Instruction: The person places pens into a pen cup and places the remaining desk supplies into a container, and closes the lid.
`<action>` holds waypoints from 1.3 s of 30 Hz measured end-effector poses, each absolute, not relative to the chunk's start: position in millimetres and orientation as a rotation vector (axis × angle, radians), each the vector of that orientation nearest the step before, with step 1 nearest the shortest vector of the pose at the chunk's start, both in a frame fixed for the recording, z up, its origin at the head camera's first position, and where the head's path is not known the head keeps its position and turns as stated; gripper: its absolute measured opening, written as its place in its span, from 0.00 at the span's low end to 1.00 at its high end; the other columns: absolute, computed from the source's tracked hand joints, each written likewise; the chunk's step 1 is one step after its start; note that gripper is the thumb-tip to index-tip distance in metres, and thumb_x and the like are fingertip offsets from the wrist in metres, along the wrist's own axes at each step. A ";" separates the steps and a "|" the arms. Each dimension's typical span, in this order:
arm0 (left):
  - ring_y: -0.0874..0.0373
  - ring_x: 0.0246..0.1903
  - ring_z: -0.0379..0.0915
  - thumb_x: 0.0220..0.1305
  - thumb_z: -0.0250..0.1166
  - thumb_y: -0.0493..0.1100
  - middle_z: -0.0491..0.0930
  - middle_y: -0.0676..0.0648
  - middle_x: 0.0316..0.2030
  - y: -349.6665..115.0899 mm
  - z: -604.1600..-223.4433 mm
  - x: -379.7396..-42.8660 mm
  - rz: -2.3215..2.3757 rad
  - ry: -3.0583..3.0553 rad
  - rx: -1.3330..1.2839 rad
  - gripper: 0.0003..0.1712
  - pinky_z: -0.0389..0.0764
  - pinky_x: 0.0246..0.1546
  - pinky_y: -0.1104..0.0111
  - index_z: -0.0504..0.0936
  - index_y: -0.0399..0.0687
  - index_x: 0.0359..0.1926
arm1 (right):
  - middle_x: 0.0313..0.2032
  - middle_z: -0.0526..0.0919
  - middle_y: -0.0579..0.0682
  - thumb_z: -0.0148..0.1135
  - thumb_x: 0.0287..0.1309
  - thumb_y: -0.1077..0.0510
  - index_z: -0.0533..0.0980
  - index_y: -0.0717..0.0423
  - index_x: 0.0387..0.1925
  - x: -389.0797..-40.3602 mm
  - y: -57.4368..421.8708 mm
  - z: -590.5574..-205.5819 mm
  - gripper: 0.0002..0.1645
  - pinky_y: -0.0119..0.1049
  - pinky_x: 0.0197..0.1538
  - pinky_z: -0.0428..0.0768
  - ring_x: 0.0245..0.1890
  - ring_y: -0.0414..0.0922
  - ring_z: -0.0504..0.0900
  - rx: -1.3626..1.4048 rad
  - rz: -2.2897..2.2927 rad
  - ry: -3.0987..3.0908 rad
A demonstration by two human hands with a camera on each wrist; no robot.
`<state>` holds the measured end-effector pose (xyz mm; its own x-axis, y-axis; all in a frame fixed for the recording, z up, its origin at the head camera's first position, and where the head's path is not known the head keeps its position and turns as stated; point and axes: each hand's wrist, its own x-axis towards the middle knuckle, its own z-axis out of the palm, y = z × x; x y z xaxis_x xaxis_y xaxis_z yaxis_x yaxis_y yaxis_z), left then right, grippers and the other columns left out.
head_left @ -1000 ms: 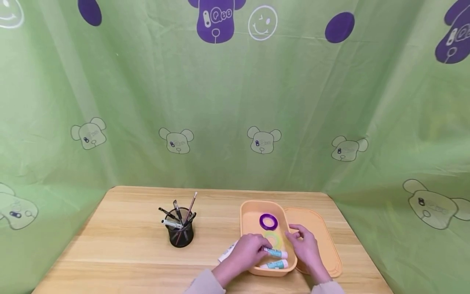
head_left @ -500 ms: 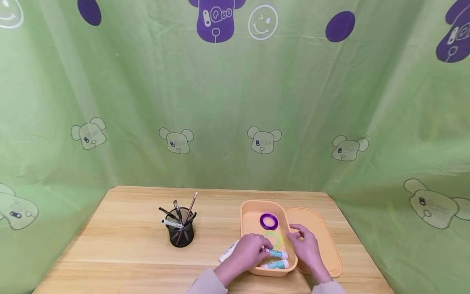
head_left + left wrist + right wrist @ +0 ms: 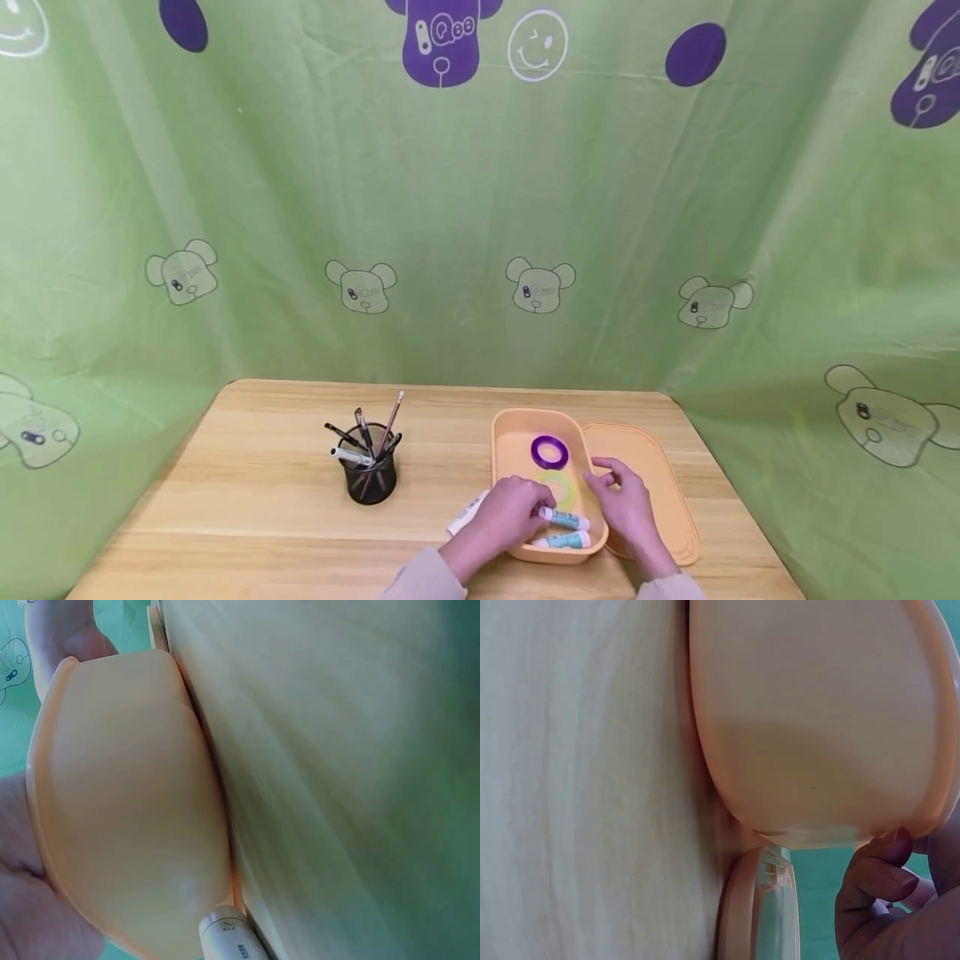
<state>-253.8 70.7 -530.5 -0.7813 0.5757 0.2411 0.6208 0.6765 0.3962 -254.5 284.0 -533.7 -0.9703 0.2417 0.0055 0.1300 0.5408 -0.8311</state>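
An orange plastic box (image 3: 517,425) stands uncovered on the table. My left hand (image 3: 510,512) reaches over its left rim, fingertips pinching the left end of a glue stick (image 3: 566,520) with a teal label and pale pink cap. A second, similar glue stick (image 3: 566,541) lies at the near end of the box. My right hand (image 3: 626,504) grips the right wall at the rim; in the right wrist view its curled fingers (image 3: 881,877) meet that wall from outside. Farther back inside lie a purple tape roll (image 3: 550,452) and a yellow-green one (image 3: 558,490), partly behind the left hand.
The orange lid (image 3: 663,492) lies flat to the right of the box, partly under the right hand. A white tube (image 3: 467,512) rests against the box's left side. A black mesh pen cup (image 3: 370,479) with several pens and a pencil stands left. Green curtains surround the table.
The pinched glue stick has shifted very slightly right and toward the near end. Both hands stay almost in place.
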 end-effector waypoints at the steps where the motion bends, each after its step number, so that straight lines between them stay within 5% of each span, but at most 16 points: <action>1: 0.71 0.31 0.76 0.56 0.78 0.42 0.88 0.60 0.34 70.8 -530.4 -253.6 -0.706 -2.791 -0.998 0.14 0.78 0.39 0.79 0.91 0.58 0.45 | 0.36 0.79 0.50 0.64 0.70 0.55 0.76 0.60 0.65 -254.3 284.0 -533.7 0.26 0.28 0.34 0.75 0.31 0.40 0.74 -0.323 1.415 -2.651; 13: 0.70 0.33 0.77 0.55 0.79 0.44 0.88 0.58 0.35 70.2 -530.1 -255.9 -0.664 -2.805 -1.024 0.18 0.80 0.41 0.77 0.89 0.56 0.49 | 0.35 0.79 0.50 0.64 0.70 0.54 0.76 0.59 0.65 -254.9 284.3 -534.3 0.26 0.29 0.36 0.75 0.33 0.41 0.74 -0.320 1.417 -2.649; 27: 0.71 0.42 0.83 0.59 0.76 0.39 0.90 0.53 0.46 60.5 -529.1 -258.6 -1.168 -2.707 -1.049 0.20 0.82 0.46 0.82 0.87 0.48 0.53 | 0.35 0.79 0.49 0.64 0.70 0.54 0.77 0.60 0.64 -254.8 284.7 -533.9 0.25 0.29 0.37 0.74 0.32 0.40 0.74 -0.316 1.401 -2.644; 39: 0.63 0.50 0.82 0.64 0.73 0.40 0.86 0.53 0.53 32.8 -515.3 -254.8 -1.319 -2.578 -0.987 0.22 0.84 0.53 0.73 0.83 0.51 0.59 | 0.36 0.79 0.50 0.64 0.70 0.54 0.76 0.59 0.65 -253.8 284.7 -534.0 0.26 0.29 0.35 0.74 0.29 0.40 0.73 -0.330 1.413 -2.650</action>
<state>-254.8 32.8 -515.3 -0.7889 0.5074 0.3467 0.5780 0.4212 0.6989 -253.8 284.7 -534.0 -0.9690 0.2469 0.0039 0.1344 0.5406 -0.8304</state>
